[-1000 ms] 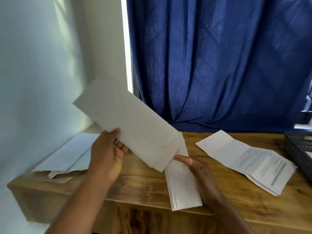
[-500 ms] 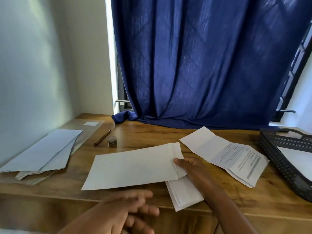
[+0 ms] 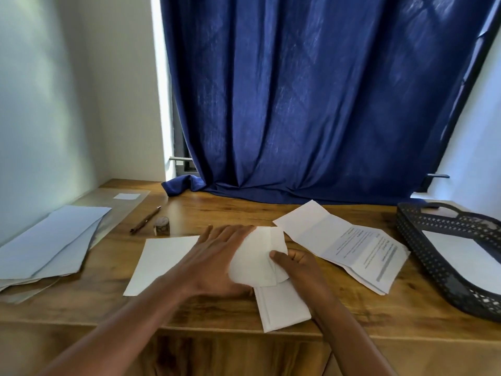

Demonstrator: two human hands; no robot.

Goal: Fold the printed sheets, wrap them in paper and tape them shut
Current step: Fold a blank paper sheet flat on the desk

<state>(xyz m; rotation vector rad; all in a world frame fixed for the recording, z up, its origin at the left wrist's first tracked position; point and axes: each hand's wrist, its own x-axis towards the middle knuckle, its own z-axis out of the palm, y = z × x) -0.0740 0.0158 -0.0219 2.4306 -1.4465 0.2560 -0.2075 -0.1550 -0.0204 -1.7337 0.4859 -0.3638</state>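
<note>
My left hand (image 3: 217, 263) lies flat with fingers spread on the plain white wrapping sheet (image 3: 162, 263) near the front edge of the wooden bench (image 3: 217, 213), pressing it down. My right hand (image 3: 294, 263) pinches the sheet's right end, thumb on top, curling that end up and over the folded white packet of printed sheets (image 3: 283, 308), which lies under it and pokes out toward the bench's front edge, its near corner almost at the lip.

The trouble I expect is misalignment: the packet sits at an angle to the wrapper, so if I crease now the fold will run crooked and leave one end of the packet bare. The curled end is only bent, not creased; should my right grip slacken it would spring open. A push from my left palm could also slide the packet off the front edge.

The small roll of tape (image 3: 161, 226) stands beyond my left hand beside a brown pencil (image 3: 145, 219), so reaching it means letting go with one hand. A second, unfolded printed sheet (image 3: 352, 245) lies toward the right, near the dark plastic basket (image 3: 423, 240).
</note>
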